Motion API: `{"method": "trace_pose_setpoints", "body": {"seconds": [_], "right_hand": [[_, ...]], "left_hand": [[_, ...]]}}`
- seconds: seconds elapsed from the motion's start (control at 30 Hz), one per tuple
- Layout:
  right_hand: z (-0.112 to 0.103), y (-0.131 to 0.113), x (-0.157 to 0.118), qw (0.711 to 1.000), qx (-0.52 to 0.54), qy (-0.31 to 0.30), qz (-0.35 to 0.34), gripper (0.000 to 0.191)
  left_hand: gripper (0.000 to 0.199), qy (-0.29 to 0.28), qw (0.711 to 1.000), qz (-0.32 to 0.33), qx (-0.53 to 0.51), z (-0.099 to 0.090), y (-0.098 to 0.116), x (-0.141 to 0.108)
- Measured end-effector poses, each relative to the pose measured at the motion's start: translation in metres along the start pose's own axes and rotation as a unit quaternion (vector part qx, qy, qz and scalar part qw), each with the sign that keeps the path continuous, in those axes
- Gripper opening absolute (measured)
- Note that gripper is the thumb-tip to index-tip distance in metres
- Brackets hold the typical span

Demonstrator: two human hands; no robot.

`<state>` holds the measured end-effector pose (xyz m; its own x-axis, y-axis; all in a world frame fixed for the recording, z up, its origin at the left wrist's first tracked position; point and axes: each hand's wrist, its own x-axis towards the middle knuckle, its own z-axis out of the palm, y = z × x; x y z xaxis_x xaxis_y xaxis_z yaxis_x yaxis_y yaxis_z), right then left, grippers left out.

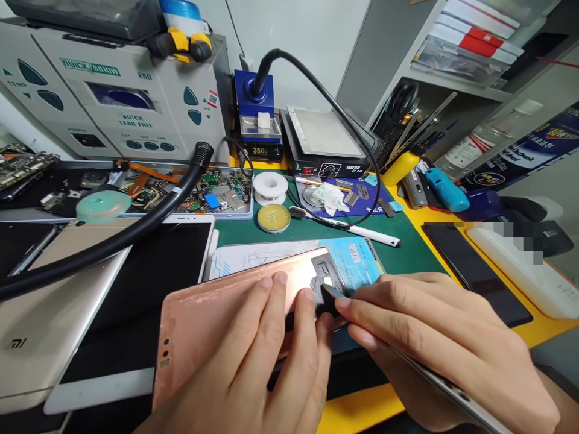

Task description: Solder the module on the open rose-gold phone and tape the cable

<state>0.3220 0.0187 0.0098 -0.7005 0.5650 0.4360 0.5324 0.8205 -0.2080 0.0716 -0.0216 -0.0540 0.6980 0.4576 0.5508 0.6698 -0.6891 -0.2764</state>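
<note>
A phone body with a shiny copper-pink back (203, 313) lies tilted on a blue and white box (357, 256). Its right end shows a dark recessed part (323, 271) with a small bright rectangle. Across the copper surface rests my left hand (271, 349), its fingers spread and slightly bent, holding the phone down without wrapping round it. My right hand (434, 331) pinches a slim metal tool (434, 380); the tool's dark pointed tip touches or nearly touches the dark recess. The phone's lower edge is partly hidden under my left fingers.
A black hose (149, 232) crosses the left side over several phones. Behind stand a grey rework station (122, 108), a heating plate (325, 135) and a soldering stand (260, 123). A flux tin (274, 218) and white brush (373, 235) lie beyond the box. A dark phone (474, 271) sits right.
</note>
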Motion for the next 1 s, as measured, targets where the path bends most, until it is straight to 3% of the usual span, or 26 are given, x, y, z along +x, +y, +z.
{"method": "trace_pose_setpoints", "body": {"seconds": [0.1,0.17,0.2,0.37,0.43,0.47,0.53,0.67,0.7,0.83,1.0], "right_hand": [[0.0,-0.002,0.0,1.0,0.006,0.001,-0.003,0.015],[0.0,-0.004,0.001,1.0,0.019,-0.001,-0.003,0.012],[0.0,-0.005,0.001,1.0,0.024,-0.001,0.0,0.011],[-0.001,-0.007,0.004,1.0,0.023,0.006,-0.001,0.011],[-0.001,-0.007,0.006,1.0,0.017,0.005,0.004,0.01],[-0.001,-0.008,0.007,1.0,0.011,0.009,0.006,0.009],[-0.001,-0.01,0.009,1.0,-0.001,0.017,0.007,0.009],[0.001,-0.011,0.005,1.0,-0.005,0.019,0.005,0.009],[0.002,-0.01,0.002,1.0,-0.003,0.016,0.001,0.01],[0.005,-0.003,-0.002,1.0,-0.015,0.012,0.009,0.022],[-0.002,-0.006,0.006,1.0,0.022,-0.011,0.009,0.012]], "left_hand": [[0.056,-0.03,0.999,-0.021,-0.004,-0.001,0.0,0.0],[0.058,0.005,1.0,0.007,-0.01,-0.001,0.002,0.001],[0.059,-0.02,1.0,-0.006,-0.016,-0.001,0.003,0.001],[0.062,-0.041,0.998,-0.034,-0.026,0.002,0.005,0.003],[0.062,-0.03,0.999,-0.023,-0.021,0.005,0.004,0.003],[0.063,0.005,1.0,-0.006,-0.016,0.005,0.003,0.002],[0.063,-0.026,0.999,-0.029,-0.014,0.006,0.003,0.001],[0.062,-0.015,0.999,-0.034,-0.019,0.001,0.007,-0.001],[0.062,-0.042,0.998,-0.039,-0.022,0.0,0.007,-0.001],[0.063,-0.038,0.999,-0.029,-0.018,-0.003,0.008,0.0],[0.062,-0.02,0.999,-0.032,-0.019,0.002,0.007,-0.001]]}}
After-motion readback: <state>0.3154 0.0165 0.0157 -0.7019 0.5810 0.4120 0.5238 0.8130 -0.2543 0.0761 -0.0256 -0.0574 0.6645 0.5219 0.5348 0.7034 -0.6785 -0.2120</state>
